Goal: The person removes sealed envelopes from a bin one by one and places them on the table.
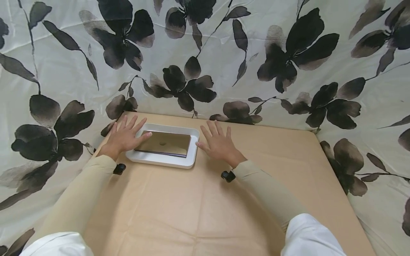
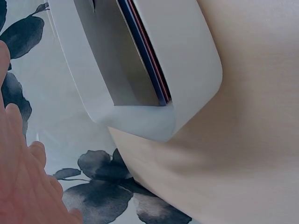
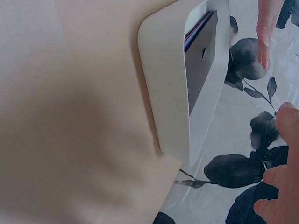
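Note:
A white shallow rectangular tray (image 1: 160,162) with rounded corners lies on the table. Inside it is a flat stack (image 1: 173,143) of thin card-like pieces, the top one brownish-gold with a small dark mark near its middle. Dark blue and reddish edges show along the stack (image 2: 145,56) in the left wrist view. My left hand (image 1: 123,138) is spread at the tray's left end, its thumb reaching over the tray; contact is unclear. Just beyond the right end, my right hand (image 1: 221,144) has its fingers extended, the thumb close to the rim. Neither hand grips anything.
A tan cloth or paper covers the table (image 1: 198,206), with faint creases. White fabric with dark flowers (image 1: 237,71) hangs behind and beside it. The tray stands near the table's far left corner. Each wrist wears a small black camera (image 1: 228,176).

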Tool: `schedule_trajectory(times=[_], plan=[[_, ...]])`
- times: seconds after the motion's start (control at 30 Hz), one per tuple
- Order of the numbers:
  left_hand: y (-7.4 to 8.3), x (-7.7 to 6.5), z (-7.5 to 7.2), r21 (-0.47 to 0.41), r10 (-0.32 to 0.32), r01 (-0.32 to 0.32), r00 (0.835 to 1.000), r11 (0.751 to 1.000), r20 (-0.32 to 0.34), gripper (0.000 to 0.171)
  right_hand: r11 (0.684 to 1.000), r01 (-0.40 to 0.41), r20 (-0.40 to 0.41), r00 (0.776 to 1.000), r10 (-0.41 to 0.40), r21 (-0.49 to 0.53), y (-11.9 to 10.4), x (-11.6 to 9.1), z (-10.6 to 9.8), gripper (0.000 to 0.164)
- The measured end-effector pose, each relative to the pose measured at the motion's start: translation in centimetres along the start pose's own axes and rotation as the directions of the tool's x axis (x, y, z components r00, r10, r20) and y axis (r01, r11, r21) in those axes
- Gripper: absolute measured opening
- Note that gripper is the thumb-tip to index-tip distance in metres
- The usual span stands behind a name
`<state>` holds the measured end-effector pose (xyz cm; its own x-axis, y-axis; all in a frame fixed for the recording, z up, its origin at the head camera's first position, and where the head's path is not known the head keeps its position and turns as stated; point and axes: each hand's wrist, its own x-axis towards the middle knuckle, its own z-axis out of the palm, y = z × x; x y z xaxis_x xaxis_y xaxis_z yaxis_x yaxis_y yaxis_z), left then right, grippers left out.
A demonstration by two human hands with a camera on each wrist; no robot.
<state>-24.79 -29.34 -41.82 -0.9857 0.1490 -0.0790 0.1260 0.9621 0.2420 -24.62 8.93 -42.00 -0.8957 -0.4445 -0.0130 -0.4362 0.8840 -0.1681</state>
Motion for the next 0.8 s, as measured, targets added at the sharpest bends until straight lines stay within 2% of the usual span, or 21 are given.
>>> schedule_trajectory(times=[0.47,0.8], plan=[[-0.4,0.0,0.3,0.053,0.009,-0.009,1.0,0.999,0.003,0.089,0.999,0.038,0.003,0.999,-0.038,0.009,-1.4,1.0,0.6,0.08],[-0.7,0.2,0.8,0.041,0.017,-0.017,1.0,0.999,-0.001,0.089,0.999,0.043,0.005,0.999,-0.043,0.002,-2.6,1.6,0.9,0.08]])
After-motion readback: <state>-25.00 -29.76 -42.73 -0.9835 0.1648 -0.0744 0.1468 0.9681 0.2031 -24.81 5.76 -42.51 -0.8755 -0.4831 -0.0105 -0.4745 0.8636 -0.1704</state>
